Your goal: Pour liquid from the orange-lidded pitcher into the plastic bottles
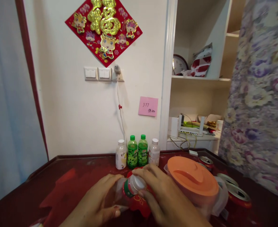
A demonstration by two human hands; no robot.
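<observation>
In the lower middle of the head view is a clear plastic bottle, with a green and red band round its neck and a white cap. My left hand is closed round the bottle's body from the left. The fingers of my right hand grip the cap from the right, thumb on the near side. Just behind the bottle lies a red paper piece with gold print, partly covered by my hands. The bottle's lower part is hidden.
Two green-capped bottles stand between two white-capped bottles against the wall. On the right of the dark red table are an orange-lidded container and several cans. A cord hangs from the wall socket.
</observation>
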